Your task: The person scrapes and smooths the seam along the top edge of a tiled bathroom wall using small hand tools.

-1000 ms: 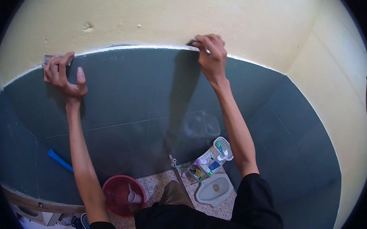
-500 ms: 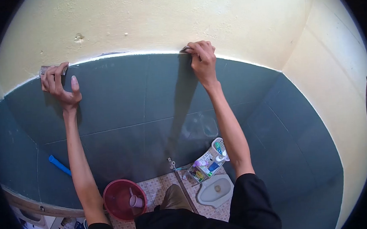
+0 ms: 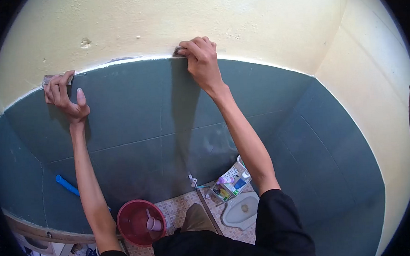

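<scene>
Wall (image 3: 273, 22) in Two Tones

Dark tiles (image 3: 121, 118) run below the cream upper wall, meeting it at a white seam (image 3: 257, 62). A red tub (image 3: 132, 229) and a squat toilet (image 3: 242, 210) sit on the patterned floor (image 3: 173, 211). At the seam, the left hand (image 3: 67, 99) — grip open, thumb apart — lays its fingers over a mottled flat piece (image 3: 47, 82). Farther right, the right hand (image 3: 203, 58) keeps a closed grip on a small dark piece (image 3: 178, 50) — also at the seam.
</scene>
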Available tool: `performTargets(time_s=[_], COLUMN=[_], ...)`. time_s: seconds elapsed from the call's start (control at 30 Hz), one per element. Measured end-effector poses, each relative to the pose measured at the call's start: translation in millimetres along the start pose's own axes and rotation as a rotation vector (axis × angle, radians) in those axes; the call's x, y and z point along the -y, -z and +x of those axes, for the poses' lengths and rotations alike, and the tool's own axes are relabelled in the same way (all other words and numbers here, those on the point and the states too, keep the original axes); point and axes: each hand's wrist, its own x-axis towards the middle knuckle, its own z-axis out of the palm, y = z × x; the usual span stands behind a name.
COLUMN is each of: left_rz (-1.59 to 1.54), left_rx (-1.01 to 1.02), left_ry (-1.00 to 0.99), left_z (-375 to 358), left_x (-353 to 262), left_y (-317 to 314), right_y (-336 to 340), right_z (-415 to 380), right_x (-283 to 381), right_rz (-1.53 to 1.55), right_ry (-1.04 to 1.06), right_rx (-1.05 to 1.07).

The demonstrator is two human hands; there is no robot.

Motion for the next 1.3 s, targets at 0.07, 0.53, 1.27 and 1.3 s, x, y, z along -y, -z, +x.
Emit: performTargets(time_s=[0.07,0.53,1.27,1.3], left_rz=[-0.003,-0.006,-0.006,-0.01], left_rx=[-0.006,-0.009,-0.015,-0.006], left_ry=[-0.001,0.026,0.039,0.041], left_z=[1,0,1,0], left_x=[0,0,-3,-4], left_y=[0,-1,0,1], right_y=[1,21,46,47], right_z=[-4,-12,-29,-26], right_x=[-3,-27,-63,-57], right_rz=[0.015,-0.034,-0.142,-0.151], right_ry=[-0.037,-0.012,-0.034,-0.044], right_rx=[-0.029,-0.034,-0.034,-0.027])
